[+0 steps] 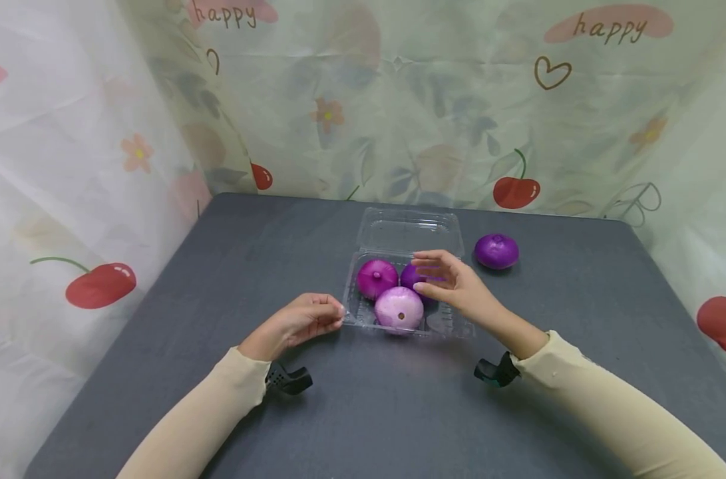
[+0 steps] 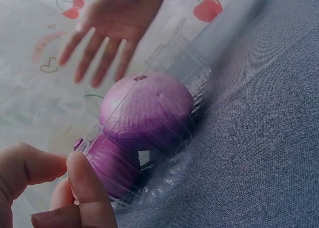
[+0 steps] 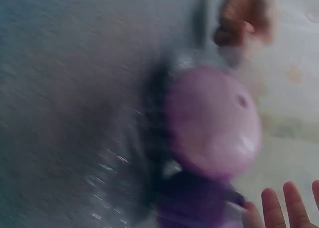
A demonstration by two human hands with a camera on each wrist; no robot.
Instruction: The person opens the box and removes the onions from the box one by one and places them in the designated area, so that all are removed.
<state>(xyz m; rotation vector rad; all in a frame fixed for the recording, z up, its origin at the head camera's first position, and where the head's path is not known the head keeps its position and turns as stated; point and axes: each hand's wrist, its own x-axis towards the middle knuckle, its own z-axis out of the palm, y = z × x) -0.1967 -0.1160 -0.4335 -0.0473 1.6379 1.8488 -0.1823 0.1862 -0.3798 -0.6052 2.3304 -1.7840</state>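
A clear plastic clamshell box [image 1: 353, 309] stands in the middle of the table, its lid [image 1: 408, 231] folded back. Inside are a pale purple onion [image 1: 399, 309], a magenta onion [image 1: 376, 278] and a dark purple onion [image 1: 410, 274], the last partly hidden by my right hand. My left hand [image 1: 305, 320] pinches the box's near left corner rim between thumb and fingers, as the left wrist view also shows. Over the box's right side, my right hand [image 1: 449, 283] has its fingers extended and holds nothing. The right wrist view is blurred.
Another dark purple onion [image 1: 497, 251] lies on the grey table [image 1: 267, 246], right of the open lid. A printed curtain [image 1: 386, 100] rises behind the table's back edge and along both sides. Black wrist straps [image 1: 291, 380] show below the sleeves.
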